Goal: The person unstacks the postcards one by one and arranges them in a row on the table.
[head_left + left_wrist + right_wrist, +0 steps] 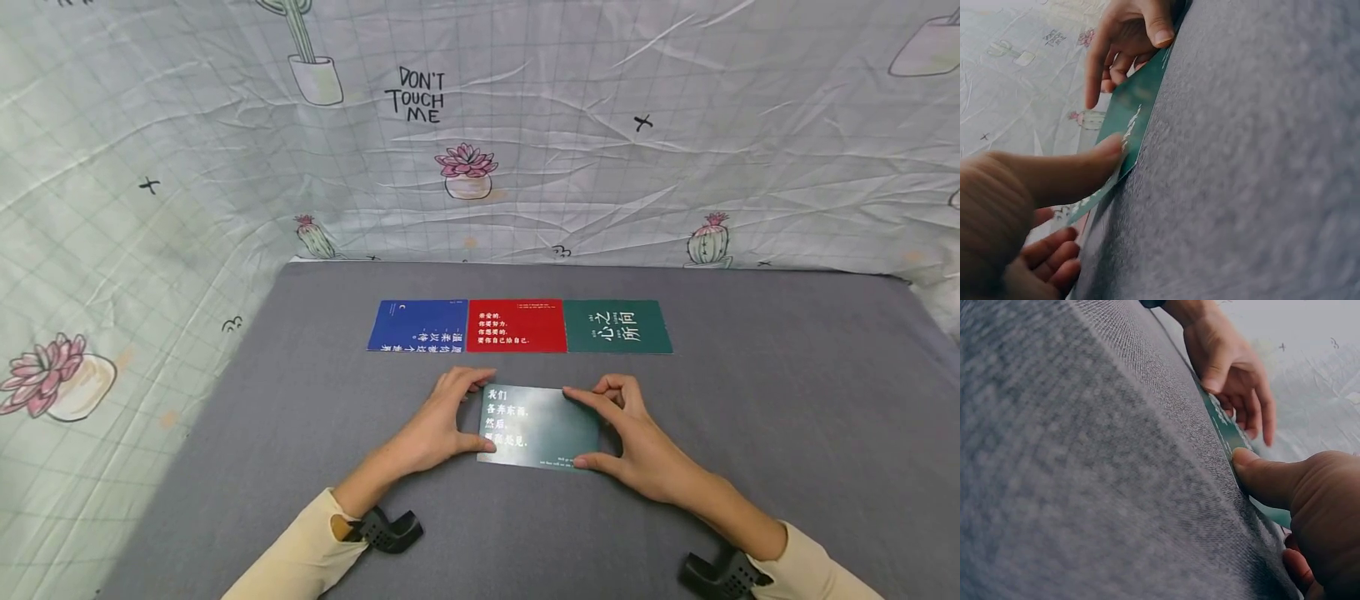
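Note:
A glossy green card (543, 421) with white Chinese writing lies between both hands near the middle of the table. At its left end the left hand (429, 429) grips it, thumb on the lower corner and fingers at the far edge. Opposite, the right hand (651, 450) holds the right end, thumb at the near edge and index finger at the far one. In the left wrist view the card (1132, 103) looks slanted against the cloth; whether it is fully off the table I cannot tell.
Beyond the hands, a blue card (420, 323), a red card (517, 329) and a darker green card (618, 327) lie side by side in a row. Grey cloth (300, 400) covers the table. A patterned sheet (555, 167) hangs behind and on the left.

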### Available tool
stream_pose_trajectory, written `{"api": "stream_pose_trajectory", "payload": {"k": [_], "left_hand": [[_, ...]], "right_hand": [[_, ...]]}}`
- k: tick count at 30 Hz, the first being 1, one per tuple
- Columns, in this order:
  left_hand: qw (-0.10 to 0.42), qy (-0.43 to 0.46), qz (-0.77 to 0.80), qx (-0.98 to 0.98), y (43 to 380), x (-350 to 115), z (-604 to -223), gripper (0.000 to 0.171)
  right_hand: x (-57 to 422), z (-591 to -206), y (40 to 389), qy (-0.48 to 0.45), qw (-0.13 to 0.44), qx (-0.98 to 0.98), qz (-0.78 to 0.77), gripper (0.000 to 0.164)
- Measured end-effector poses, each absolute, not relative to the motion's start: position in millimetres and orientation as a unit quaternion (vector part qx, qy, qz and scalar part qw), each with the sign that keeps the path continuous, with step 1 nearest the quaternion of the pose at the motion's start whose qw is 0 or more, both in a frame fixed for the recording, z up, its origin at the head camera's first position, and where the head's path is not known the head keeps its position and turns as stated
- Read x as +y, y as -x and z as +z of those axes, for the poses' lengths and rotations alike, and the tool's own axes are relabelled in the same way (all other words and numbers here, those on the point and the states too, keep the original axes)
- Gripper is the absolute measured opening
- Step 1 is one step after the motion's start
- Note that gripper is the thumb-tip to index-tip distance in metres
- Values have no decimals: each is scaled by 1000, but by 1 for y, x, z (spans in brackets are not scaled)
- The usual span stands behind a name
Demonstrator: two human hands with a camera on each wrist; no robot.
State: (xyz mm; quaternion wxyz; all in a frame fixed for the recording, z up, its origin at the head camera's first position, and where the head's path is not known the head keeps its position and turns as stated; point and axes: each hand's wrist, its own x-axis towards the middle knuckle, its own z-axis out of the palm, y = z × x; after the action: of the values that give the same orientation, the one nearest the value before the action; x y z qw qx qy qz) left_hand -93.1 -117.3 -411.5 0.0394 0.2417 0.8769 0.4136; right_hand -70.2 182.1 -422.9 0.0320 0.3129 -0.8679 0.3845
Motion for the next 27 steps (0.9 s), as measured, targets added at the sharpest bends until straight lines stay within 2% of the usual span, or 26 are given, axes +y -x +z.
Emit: {"api": "stream_pose_trajectory", "payload": {"k": [4,7,13,21,27], "left_hand": [[12,-196,484,853,92,-114,-407,71],[26,-152,553,819,89,-112,-402,63],[75,-94,640,759,86,-108,-400,57],[60,-75,674,732,88,-105,-401,53],[73,-75,695,711,87,-105,-397,55]], "right_hand": [[181,-423,70,-307,27,-868,389,86],[180,-422,71,-303,25,-870,389,86],[180,-422,73,-293,21,-870,396,86],[181,-420,74,-284,51,-865,411,89],[184,-413,75,-306,31,-863,401,99]]}}
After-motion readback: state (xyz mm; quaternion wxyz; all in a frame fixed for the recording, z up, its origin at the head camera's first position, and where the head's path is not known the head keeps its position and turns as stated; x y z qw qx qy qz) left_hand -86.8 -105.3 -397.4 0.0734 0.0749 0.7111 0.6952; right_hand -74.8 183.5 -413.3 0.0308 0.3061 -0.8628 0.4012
